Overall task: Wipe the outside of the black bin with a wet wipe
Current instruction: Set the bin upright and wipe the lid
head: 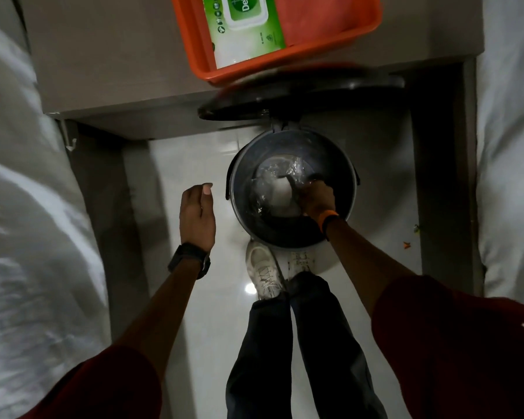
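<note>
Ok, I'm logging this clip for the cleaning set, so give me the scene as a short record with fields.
bin: black bin on the floor, lid up
right hand: right hand down inside the bin, apparently gripping its inner handle
left hand: left hand open, in the air left of the bin
wipes: pack of wipes in the orange tray on the table
foot: shoe at the bin's base
</note>
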Tool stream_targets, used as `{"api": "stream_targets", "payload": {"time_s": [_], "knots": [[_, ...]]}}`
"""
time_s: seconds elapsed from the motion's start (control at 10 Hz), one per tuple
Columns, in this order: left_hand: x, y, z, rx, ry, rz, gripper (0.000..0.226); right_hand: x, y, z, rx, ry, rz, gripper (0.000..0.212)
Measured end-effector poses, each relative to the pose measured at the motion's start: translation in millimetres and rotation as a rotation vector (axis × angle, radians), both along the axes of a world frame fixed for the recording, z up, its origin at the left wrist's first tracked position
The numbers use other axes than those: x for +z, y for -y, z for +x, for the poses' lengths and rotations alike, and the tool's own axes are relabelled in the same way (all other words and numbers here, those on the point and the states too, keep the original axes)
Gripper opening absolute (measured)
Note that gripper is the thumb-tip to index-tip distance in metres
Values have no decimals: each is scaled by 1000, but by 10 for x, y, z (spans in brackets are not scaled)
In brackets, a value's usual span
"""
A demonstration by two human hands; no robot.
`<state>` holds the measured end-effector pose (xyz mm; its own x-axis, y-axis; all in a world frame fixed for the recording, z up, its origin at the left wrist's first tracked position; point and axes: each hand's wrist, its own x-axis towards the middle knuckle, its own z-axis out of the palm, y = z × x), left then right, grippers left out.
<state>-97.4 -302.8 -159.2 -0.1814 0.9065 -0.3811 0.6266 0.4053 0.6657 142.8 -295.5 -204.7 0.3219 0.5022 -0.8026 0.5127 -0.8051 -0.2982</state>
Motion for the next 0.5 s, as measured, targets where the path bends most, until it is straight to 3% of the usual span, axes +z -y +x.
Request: {"api": "stream_targets", "payload": {"time_s": [0.1, 0.2, 0.3, 0.4, 0.5], "knots": [[10, -51, 24, 24, 0, 4, 38, -17, -18, 39, -16, 58, 19, 31], [65, -110, 52, 142, 40, 6, 39, 194, 157, 113, -328, -63, 225, 22], [130, -159, 62, 223, 79, 34, 39, 472, 339, 179, -663, -54, 417, 21], [372, -287, 114, 283, 142, 105, 38, 888, 458, 363, -898, 226, 624, 21], [589, -381, 171, 243, 153, 195, 38, 1204, 371, 488, -822, 346, 791, 22]]}}
